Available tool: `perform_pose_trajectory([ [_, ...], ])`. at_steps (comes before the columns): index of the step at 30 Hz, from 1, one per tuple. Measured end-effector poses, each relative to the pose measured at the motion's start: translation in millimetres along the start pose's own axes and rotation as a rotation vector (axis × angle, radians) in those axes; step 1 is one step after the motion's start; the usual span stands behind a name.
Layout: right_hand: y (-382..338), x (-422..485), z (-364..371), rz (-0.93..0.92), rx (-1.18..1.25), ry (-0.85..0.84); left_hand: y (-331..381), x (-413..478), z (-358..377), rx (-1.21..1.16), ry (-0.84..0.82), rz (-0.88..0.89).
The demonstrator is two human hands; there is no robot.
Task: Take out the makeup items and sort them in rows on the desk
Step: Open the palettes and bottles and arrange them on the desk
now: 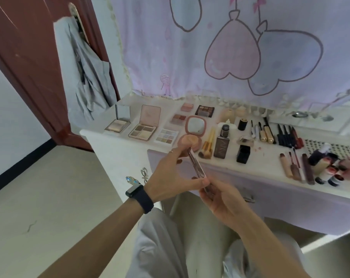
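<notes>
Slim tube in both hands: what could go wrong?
1. Left hand and right hand hold the slim tube off the front edge of the desk; a slip likely drops it to the floor.
2. Its far tip is near the open blush compact; setting it down could nudge that row.

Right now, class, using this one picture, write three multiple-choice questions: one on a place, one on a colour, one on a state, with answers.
1. Where is the slim tube? A on the floor; B held in both hands; C in a drawer.
2. What colour is the wristband? A black; B white; C red.
3. How is the round pink compact? A shut; B open, mirror showing; C face down.
Answers: B, the left hand and right hand grip it before the desk; A, the band on the left wrist is black; B, its raised lid shows the mirror.
</notes>
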State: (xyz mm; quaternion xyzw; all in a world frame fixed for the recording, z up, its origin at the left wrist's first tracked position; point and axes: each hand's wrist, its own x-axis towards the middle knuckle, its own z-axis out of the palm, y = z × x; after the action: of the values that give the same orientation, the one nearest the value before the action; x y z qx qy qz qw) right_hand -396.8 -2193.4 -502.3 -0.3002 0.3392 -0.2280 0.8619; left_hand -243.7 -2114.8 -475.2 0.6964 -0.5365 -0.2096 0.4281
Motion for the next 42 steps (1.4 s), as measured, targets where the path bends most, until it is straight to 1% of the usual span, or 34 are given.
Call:
perform_pose_trajectory([
  [3, -6, -4, -12, -0.004, -0.169, -0.013, 2, -1, 9, 0.102, -0.047, 0.075],
  [8, -26, -13, -24, -0.054, -0.445, -0.145, 7, 5, 14, 0.262, -0.125, 0.162],
  [10, -30, -13, -25, -0.084, -0.486, -0.161, 10, 7, 14, 0.321, -0.151, 0.176],
  [13, -31, -11, -25, -0.11, -0.486, -0.148, 12, 9, 14, 0.348, -0.173, 0.187],
  [16, -28, -7, -25, -0.118, -0.454, -0.147, 10, 9, 15, 0.303, -0.169, 0.199],
  [21, -23, -3, -26, -0.114, -0.428, -0.122, 1, 6, 16, 0.169, -0.136, 0.147],
  [23, -22, -1, -28, -0.108, -0.405, -0.137, -5, 4, 15, 0.061, -0.113, 0.079],
  [26, -22, 2, -31, -0.113, -0.441, -0.19, -8, 8, 8, -0.121, -0.071, -0.098],
  [28, -22, 4, -30, -0.137, -0.502, -0.22, -7, 15, 3, -0.174, -0.118, -0.179],
  [30, -22, 4, -27, -0.172, -0.575, -0.235, -5, 18, 0, -0.173, -0.167, -0.191],
  [32, -22, 6, -26, -0.208, -0.646, -0.244, -2, 20, 0, -0.156, -0.154, -0.171],
  [34, -21, 10, -26, -0.213, -0.623, -0.242, -1, 19, 0, -0.137, -0.09, -0.127],
  [35, -22, 12, -26, -0.181, -0.558, -0.24, 0, 18, 0, -0.115, -0.061, -0.091],
  [37, -24, 14, -26, -0.059, -0.403, -0.229, 3, 16, 0, -0.035, -0.037, 0.006],
  [38, -25, 13, -25, -0.014, -0.381, -0.218, 3, 16, 0, 0.009, -0.034, 0.053],
  [40, -29, 12, -21, -0.001, -0.446, -0.21, 1, 16, 2, 0.066, -0.035, 0.135],
  [42, -32, 13, -16, -0.037, -0.507, -0.206, -1, 16, 4, 0.077, -0.063, 0.192],
])
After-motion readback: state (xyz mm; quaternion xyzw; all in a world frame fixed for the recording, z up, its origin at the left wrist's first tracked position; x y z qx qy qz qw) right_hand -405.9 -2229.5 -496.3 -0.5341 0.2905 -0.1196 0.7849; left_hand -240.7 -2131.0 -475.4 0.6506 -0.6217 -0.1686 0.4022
